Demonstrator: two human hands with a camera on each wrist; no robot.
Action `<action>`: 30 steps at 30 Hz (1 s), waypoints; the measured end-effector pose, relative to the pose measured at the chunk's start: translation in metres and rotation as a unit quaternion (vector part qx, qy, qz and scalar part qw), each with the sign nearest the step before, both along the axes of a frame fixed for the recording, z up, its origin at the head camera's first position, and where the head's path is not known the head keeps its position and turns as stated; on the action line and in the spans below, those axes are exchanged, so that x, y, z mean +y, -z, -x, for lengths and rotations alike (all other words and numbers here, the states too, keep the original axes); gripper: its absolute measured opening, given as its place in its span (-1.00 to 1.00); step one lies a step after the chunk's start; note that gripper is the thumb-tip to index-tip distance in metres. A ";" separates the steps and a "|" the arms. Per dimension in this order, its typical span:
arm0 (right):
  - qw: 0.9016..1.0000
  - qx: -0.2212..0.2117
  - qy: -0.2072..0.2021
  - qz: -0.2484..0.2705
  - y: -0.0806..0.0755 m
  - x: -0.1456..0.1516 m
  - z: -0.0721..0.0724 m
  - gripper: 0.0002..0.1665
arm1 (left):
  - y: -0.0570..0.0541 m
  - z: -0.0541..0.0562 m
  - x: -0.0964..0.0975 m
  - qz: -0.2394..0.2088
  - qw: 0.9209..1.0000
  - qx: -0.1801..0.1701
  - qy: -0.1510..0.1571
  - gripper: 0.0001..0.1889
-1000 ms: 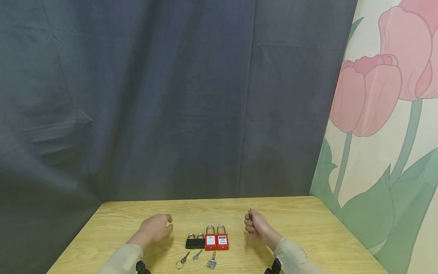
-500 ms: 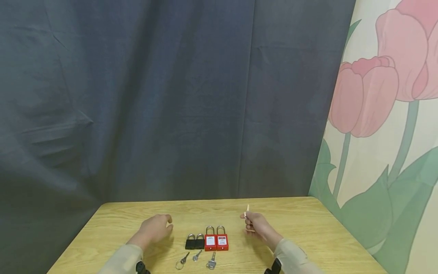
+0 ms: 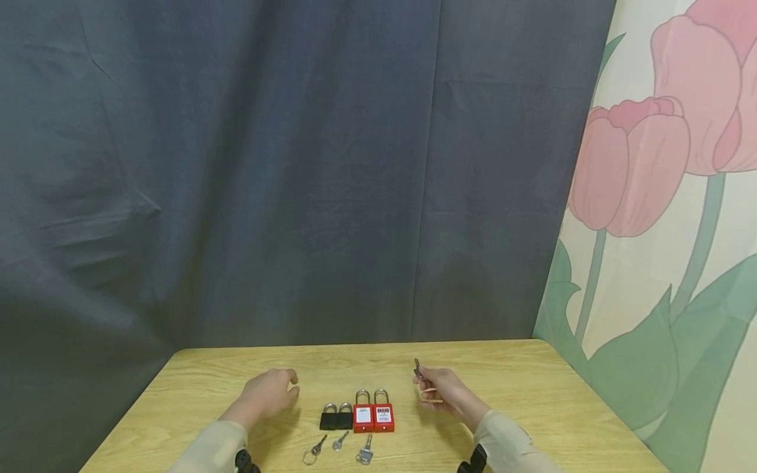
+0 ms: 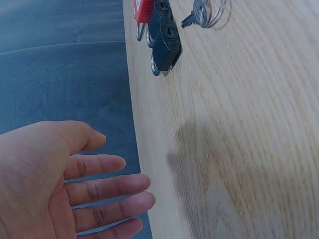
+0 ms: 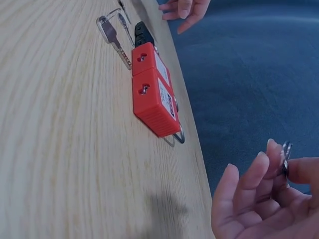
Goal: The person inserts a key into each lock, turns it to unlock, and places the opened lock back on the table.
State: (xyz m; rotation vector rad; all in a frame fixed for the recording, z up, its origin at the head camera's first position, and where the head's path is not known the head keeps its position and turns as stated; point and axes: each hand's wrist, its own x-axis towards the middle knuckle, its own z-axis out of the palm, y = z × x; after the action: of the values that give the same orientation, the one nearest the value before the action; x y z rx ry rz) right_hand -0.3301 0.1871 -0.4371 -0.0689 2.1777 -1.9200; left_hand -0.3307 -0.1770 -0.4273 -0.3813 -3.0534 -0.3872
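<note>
Apparently, the right hand (image 3: 436, 386) pinches a key (image 3: 417, 368) between thumb and fingers, above the table (image 3: 503, 374), to the right of the red locks (image 3: 373, 420). The left hand (image 3: 267, 393), relaxed and spread, holds nothing, well left of the red locks. Good handling calls for a light, firm pinch at the key's head, with the blade unobstructed. No container shows: black locks (image 3: 337, 421) touch the red locks' left side; loose keys (image 3: 365, 452) lie nearer, bare on the wood.
</note>
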 end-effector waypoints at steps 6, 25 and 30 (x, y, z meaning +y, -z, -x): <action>1.000 0.023 -0.007 -0.011 0.002 -0.001 0.001 -0.55 | 0.001 0.002 0.000 0.001 1.000 -0.002 0.002 -0.75; 1.000 0.012 0.005 -0.016 0.006 -0.005 -0.002 -0.57 | 0.002 0.001 -0.003 0.009 1.000 0.006 0.004 -0.77; 1.000 0.007 0.012 -0.018 0.008 -0.006 -0.003 -0.56 | -0.001 0.001 0.001 0.005 1.000 0.006 0.005 -0.76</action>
State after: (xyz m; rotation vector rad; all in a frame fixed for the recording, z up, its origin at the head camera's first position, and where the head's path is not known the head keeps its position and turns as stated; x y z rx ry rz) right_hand -0.3274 0.1816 -0.4455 -0.0490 2.2309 -1.8988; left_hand -0.3321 -0.1765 -0.4267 -0.3992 -3.0446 -0.3681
